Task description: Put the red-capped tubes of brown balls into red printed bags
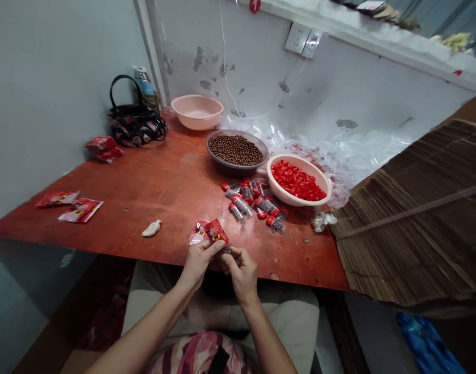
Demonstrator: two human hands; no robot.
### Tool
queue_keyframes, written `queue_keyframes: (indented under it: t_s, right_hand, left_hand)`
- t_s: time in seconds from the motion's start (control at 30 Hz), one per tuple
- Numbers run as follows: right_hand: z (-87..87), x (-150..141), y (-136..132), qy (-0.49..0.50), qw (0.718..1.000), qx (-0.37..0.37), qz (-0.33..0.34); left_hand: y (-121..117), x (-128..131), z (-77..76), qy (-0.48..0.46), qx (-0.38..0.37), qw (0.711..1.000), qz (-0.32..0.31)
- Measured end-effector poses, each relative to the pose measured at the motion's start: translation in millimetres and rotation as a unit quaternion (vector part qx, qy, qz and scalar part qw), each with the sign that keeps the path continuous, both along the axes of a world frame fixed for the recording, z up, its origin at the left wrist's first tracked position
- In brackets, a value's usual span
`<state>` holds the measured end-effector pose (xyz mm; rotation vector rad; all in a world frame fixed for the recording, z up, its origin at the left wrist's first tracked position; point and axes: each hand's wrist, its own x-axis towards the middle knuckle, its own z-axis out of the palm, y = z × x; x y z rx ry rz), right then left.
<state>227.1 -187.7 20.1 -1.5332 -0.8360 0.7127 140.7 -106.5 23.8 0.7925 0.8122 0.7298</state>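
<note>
Red packet [211, 232] sits pinched in my left grip [199, 262], my right grip [241, 271] narrow at its lower edge. Hold both steady.

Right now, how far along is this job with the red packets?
Done-looking: a few red packets lie on the table. In hand: the left hand holds another red packet, the right hand pinching its edge. Left: a heap of capped clear tubes, red caps in a white bowl, brown beads in a dark bowl.

I'm holding a red foil sachet [214, 232] in my left hand [199, 262] and right hand [241, 272], with red-capped clear vials [253, 202] lying at one o'clock and a bowl of red caps [298, 179] sitting at two.
</note>
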Motion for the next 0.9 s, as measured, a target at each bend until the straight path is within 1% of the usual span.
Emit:
queue_keyframes:
  t_s: [0.07, 0.1, 0.13, 0.2, 0.27, 0.3, 0.33, 0.37, 0.4, 0.5, 0.57, 0.6, 0.73, 0.77, 0.8, 0.9]
  right_hand:
    - [0.6, 0.9, -0.5, -0.083, 0.996, 0.007, -0.021]
    - [0.8, 1.5, -0.1, -0.092, 0.995, 0.009, -0.025]
    - [0.6, 2.0, 0.7, -0.069, 0.997, 0.009, -0.023]
    - [-0.8, 3.0, 3.1, 0.047, 0.999, 0.007, -0.009]
    - [-2.8, 3.3, 5.2, 0.177, 0.984, 0.011, 0.000]
    - [-3.4, 3.1, 5.7, 0.218, 0.976, 0.015, 0.002]
    - [-3.6, 2.5, 5.9, 0.237, 0.971, 0.018, 0.002]
    - [-3.3, 1.8, 5.8, 0.236, 0.971, 0.022, -0.002]
    - [-2.7, 1.1, 5.5, 0.220, 0.975, 0.024, -0.008]
    - [-0.5, 0.1, 4.5, 0.155, 0.987, 0.029, -0.035]
    - [0.0, 1.1, 3.6, 0.153, 0.987, 0.031, -0.037]
    - [-0.1, 1.9, 2.8, 0.162, 0.986, 0.032, -0.024]
    - [0.0, 4.9, -2.8, 0.191, 0.978, 0.040, 0.071]
    - [0.3, 5.2, -4.0, 0.194, 0.977, 0.041, 0.083]
    - [0.6, 5.1, -4.7, 0.199, 0.975, 0.041, 0.086]
    - [1.0, 1.9, -2.2, 0.214, 0.974, 0.035, 0.059]
  left_hand:
    - [0.2, 1.5, 2.2, -0.011, -0.017, 1.000, 0.021]
    - [0.1, 2.2, 3.9, -0.025, -0.031, 0.999, 0.017]
    - [-0.1, 2.7, 5.9, -0.039, -0.043, 0.998, 0.002]
    - [-0.9, 2.6, 9.5, -0.062, -0.053, 0.996, -0.045]
    - [-1.7, 1.0, 11.7, -0.069, -0.045, 0.992, -0.100]
    - [-1.9, 0.0, 12.0, -0.070, -0.038, 0.989, -0.123]
    - [-2.0, -1.0, 11.7, -0.069, -0.033, 0.988, -0.138]
    - [-1.9, -1.8, 10.8, -0.065, -0.030, 0.987, -0.143]
    - [-1.8, -2.2, 9.4, -0.056, -0.026, 0.988, -0.139]
    - [-2.4, -1.3, 3.7, -0.012, -0.010, 0.996, -0.090]
    - [-3.2, -0.7, 1.1, 0.004, -0.004, 0.997, -0.073]
    - [-3.6, -0.9, 0.6, 0.002, -0.008, 0.998, -0.069]
    - [-5.6, -6.2, 2.6, -0.039, -0.037, 0.998, -0.045]
    - [-6.8, -7.9, 3.3, -0.048, -0.040, 0.997, -0.046]
    - [-8.4, -9.5, 4.0, -0.055, -0.041, 0.996, -0.051]
    - [-15.9, -14.5, 5.6, -0.057, -0.044, 0.995, -0.067]
